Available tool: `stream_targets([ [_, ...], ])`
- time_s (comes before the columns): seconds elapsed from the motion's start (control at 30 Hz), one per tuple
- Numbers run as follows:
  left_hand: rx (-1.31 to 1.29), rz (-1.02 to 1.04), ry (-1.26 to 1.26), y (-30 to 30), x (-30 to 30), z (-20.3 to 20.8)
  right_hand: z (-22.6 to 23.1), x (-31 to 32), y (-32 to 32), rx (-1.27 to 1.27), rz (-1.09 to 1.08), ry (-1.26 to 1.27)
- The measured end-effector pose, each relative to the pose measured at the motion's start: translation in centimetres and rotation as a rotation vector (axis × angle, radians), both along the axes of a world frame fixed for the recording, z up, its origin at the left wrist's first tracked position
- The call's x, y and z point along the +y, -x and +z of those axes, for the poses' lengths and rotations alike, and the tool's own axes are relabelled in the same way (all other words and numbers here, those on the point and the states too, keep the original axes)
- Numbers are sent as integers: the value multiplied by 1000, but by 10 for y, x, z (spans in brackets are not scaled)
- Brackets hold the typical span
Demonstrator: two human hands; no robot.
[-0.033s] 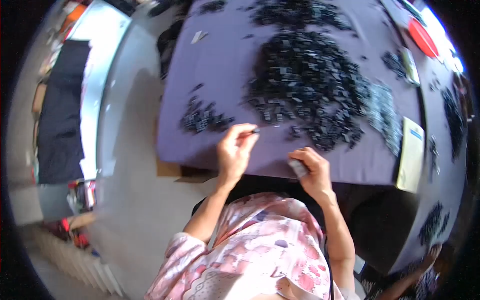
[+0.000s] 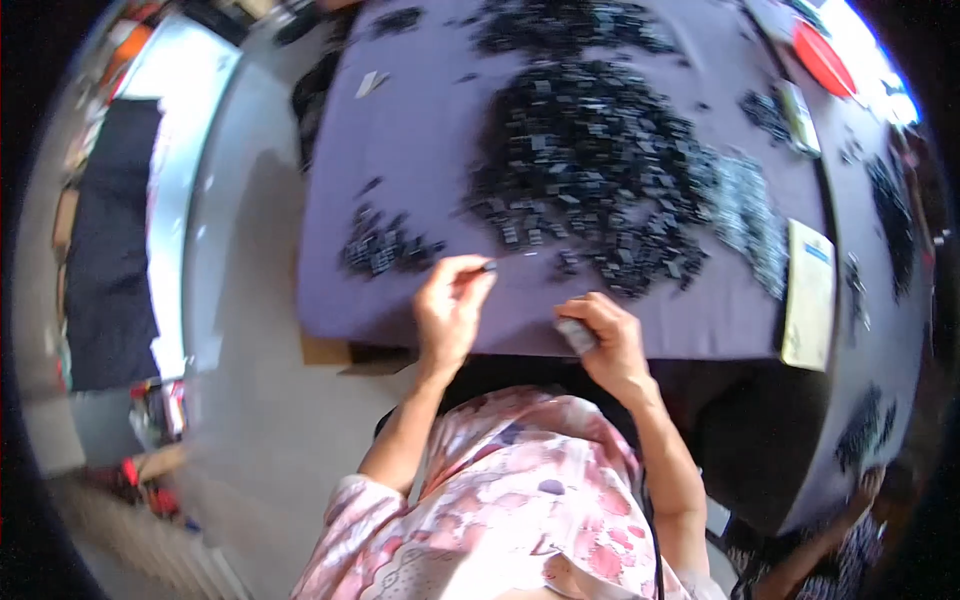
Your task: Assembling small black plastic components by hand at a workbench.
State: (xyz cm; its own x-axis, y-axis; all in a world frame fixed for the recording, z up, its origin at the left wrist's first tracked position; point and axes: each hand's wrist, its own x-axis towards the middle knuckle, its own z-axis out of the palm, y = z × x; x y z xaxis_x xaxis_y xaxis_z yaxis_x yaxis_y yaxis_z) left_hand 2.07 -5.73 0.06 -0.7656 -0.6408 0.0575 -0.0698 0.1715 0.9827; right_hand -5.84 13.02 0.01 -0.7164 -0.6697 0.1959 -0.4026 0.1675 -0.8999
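My left hand (image 2: 448, 312) is raised over the table's near edge. Its thumb and forefinger pinch a small black piece (image 2: 489, 266), too small to make out in detail. My right hand (image 2: 612, 345) is closed around a small grey block-like thing (image 2: 576, 335), partly hidden by the fingers. Just beyond both hands spreads a large heap of small black pieces (image 2: 600, 160) on the purple tablecloth (image 2: 400, 130). A smaller group of black pieces (image 2: 385, 243) lies beyond my left hand, to its left.
Clear or pale grey pieces (image 2: 748, 215) border the heap's right side. A yellowish pad (image 2: 808, 295) lies at the right edge. Farther off are a red basin (image 2: 824, 58) and another black pile (image 2: 565, 28). Another person's arm (image 2: 815, 560) shows at lower right.
The whole view has shifted slightly, so the table and hands appear a little farther left. Both hands keep the same grip, and the piles look unchanged.
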Motion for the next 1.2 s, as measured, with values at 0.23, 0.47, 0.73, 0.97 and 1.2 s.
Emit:
stream_targets([
  [0.23,26,-89,-88,-1,5,-11,13,35,9,-19,-37,14],
  [0.47,8,-186,-69,14,26,-2,3,122,48,147,-620,-154],
  [0.73,-12,-182,48,18,36,-13,-5,133,104,449,-723,-376],
  [0.97,-20,-178,45,19,35,-15,-14,121,116,572,-703,-491],
  [1.2,-6,-190,105,21,36,-17,-2,133,102,526,-600,-455],
])
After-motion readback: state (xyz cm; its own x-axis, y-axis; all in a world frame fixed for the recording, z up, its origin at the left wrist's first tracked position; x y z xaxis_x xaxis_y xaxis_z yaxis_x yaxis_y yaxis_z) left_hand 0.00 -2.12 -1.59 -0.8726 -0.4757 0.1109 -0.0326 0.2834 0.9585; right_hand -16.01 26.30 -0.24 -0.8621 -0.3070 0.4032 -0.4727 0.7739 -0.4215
